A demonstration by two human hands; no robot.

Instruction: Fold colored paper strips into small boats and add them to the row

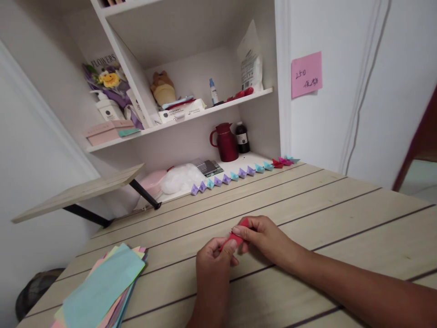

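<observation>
Both of my hands pinch a small folded piece of red paper (235,238) just above the wooden table (307,200). My left hand (213,262) grips its near left end with thumb and fingers closed. My right hand (262,237) pinches the far right end. Most of the paper is hidden between the fingers. A row of several small folded paper boats (239,174) in purple, teal and red lines the table's far edge.
A stack of coloured paper sheets (102,291) lies at the near left corner. Behind the table, white shelves (177,123) hold a dark red jug (226,142), a dark bottle (242,137), boxes and a bouquet. A pink note (306,74) sticks to the wall.
</observation>
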